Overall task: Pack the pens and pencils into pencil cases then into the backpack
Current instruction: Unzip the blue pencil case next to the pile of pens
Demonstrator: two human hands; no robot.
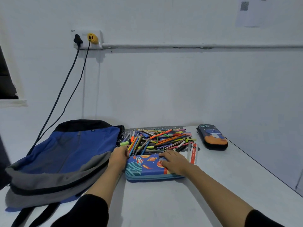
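Observation:
A blue space-print pencil case lies closed on the white table in front of me. My right hand rests flat on its lid. My left hand grips the case's far left corner, fingers curled over the edge. Just behind the case is a heap of coloured pens and pencils on a dark patterned mat. A second, dark pencil case with an orange print lies closed at the back right. The blue and grey backpack lies flat to the left.
A clear ruler with a red label lies right of the pile. Two black cables hang from a wall socket down behind the backpack. The wall stands close behind the table, and the table's right edge runs diagonally.

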